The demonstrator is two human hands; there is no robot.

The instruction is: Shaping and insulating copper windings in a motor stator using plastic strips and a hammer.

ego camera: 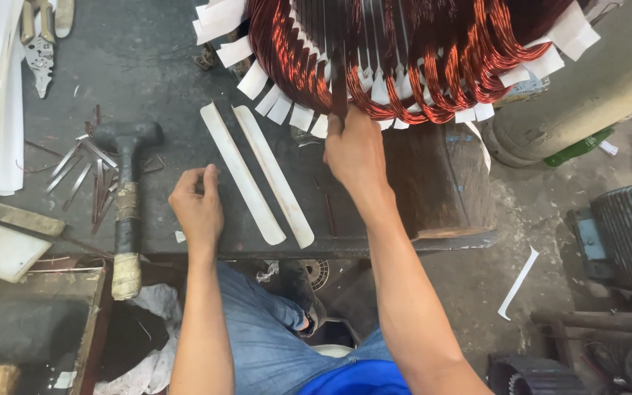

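Copper windings of the stator (404, 51) overhang the table (155, 66) edge, within reach; right hand (356, 153), below the stator, is clenched on a thin dark tool (339, 80) pushed upward into a slot; left hand (197, 208) rests loosely curled, grasping nothing, beside two white strips (257, 172) kept ready.

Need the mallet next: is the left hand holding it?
No, the left hand rests on the bench, apart from the mallet.

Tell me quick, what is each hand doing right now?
Left hand: loosely curled, resting on the workbench, holding nothing.
Right hand: closed on a dark flat tool pushed into the copper winding.
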